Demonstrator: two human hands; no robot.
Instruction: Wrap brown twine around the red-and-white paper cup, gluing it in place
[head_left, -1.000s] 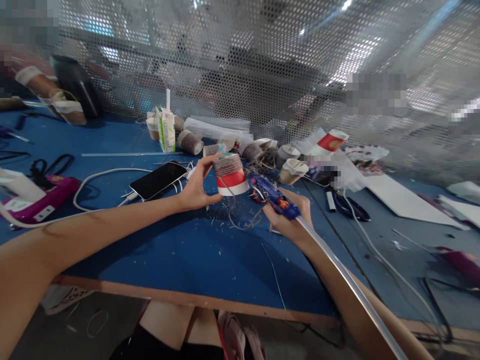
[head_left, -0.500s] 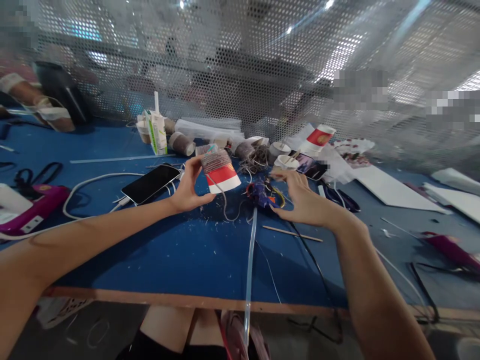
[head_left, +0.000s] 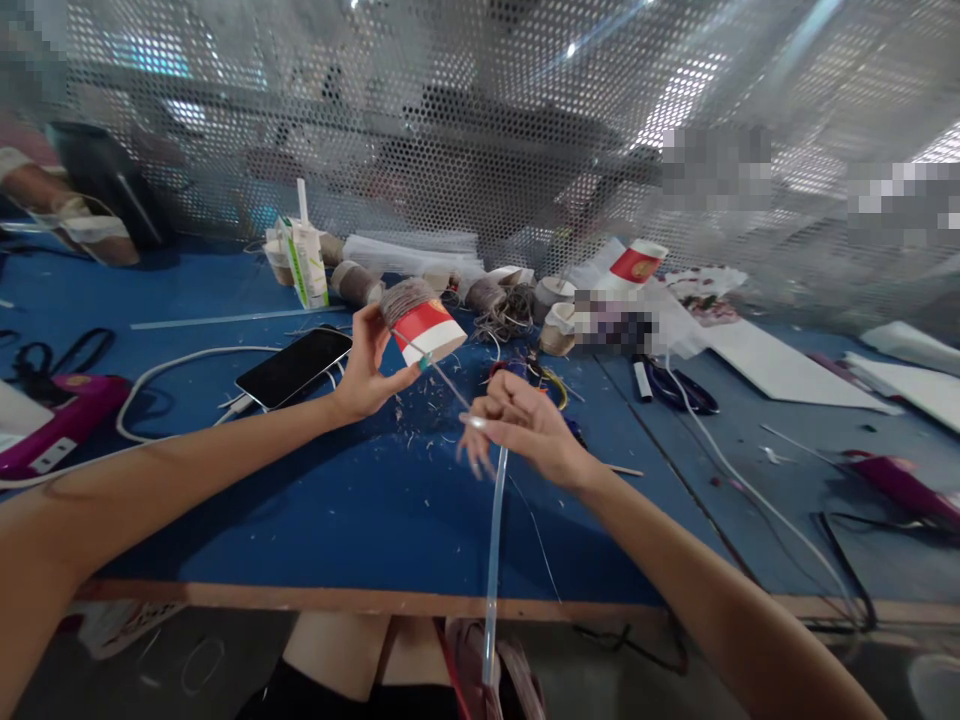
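My left hand (head_left: 367, 370) grips a red and white paper cup (head_left: 429, 326) tilted over the table, thumb below and fingers behind it. Grey yarn (head_left: 409, 296) is wound around one end of the cup. From there a yarn strand (head_left: 448, 382) runs down to my right hand (head_left: 529, 425), whose fingers are pinched on it. Beneath that hand a clear glue stick (head_left: 495, 560) stretches over the table's front edge. A blue tool (head_left: 576, 430) with an orange part earlier in sight is mostly covered by my right hand.
Left of the cup lie a phone (head_left: 296, 365) and a purple glue gun (head_left: 82, 405). Behind stand a drink carton (head_left: 304, 262), a yarn-wrapped cup (head_left: 356, 284) and a yarn tangle (head_left: 517, 312). White board (head_left: 795, 370) lies right. A co-worker's arm (head_left: 37, 185) shows far left.
My right hand has moved left and toward me, from beside the blue tool to the yarn strand, now pulled taut. The cup has shifted slightly left and tilted.
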